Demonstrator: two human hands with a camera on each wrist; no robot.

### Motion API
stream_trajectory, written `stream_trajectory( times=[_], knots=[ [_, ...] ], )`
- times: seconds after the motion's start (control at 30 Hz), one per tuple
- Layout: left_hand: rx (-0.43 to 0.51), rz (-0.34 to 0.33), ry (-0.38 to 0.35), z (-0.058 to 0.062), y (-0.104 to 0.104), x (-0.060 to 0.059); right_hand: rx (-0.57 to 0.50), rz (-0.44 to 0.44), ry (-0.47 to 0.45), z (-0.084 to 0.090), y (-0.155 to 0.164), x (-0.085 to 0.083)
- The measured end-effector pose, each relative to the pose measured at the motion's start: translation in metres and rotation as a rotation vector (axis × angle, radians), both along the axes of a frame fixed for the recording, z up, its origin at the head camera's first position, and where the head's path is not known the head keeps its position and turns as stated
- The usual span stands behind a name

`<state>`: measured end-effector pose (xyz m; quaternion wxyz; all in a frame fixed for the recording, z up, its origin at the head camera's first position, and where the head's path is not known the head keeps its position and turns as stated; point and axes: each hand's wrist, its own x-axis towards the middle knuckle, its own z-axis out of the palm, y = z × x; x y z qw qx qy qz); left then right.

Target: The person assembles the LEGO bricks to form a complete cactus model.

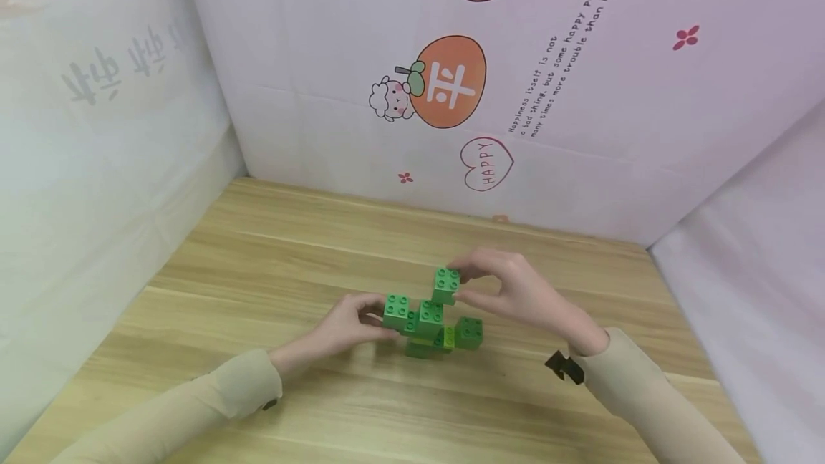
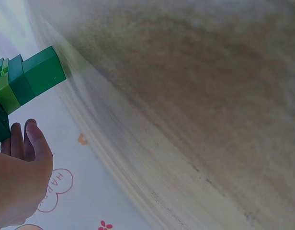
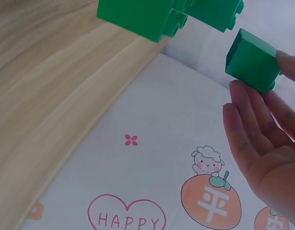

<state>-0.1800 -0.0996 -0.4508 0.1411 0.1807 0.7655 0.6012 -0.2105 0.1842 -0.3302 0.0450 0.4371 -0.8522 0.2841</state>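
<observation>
My right hand [image 1: 518,292] pinches a square green toy brick [image 1: 446,285] with studs on top, between thumb and fingers. The right wrist view shows the same brick [image 3: 253,62], its hollow underside facing the built bricks. Just below and left of it in the head view stands a built figure of green toy bricks [image 1: 430,313]. A yellow-green brick [image 1: 449,337] is part of that figure, and a darker green brick [image 1: 470,333] sits at its right end. At the figure's left end, my left hand [image 1: 344,324] grips a raised green brick [image 1: 396,311] between fingers and thumb.
The wooden table [image 1: 309,235] lies beneath both hands. A printed white sheet [image 1: 322,92] rises behind it, with a white sheet [image 1: 116,127] on the left and another [image 1: 767,235] on the right.
</observation>
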Motion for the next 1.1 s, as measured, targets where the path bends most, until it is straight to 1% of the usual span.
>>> stream_trajectory(
  times=[0.23,0.67,0.93,1.1],
  knots=[
    [-0.005,0.000,0.018,0.001,0.000,0.000,-0.013,0.028,-0.043,-0.003,-0.001,0.007],
    [-0.016,0.001,0.045,0.001,0.001,0.000,-0.027,0.063,-0.043,-0.006,-0.005,0.014],
    [-0.007,-0.002,0.041,0.001,0.001,0.000,-0.061,0.103,-0.009,-0.010,-0.010,0.015],
    [-0.001,-0.004,0.046,0.000,0.001,0.000,-0.052,0.102,0.030,-0.011,-0.012,0.017]
  ],
)
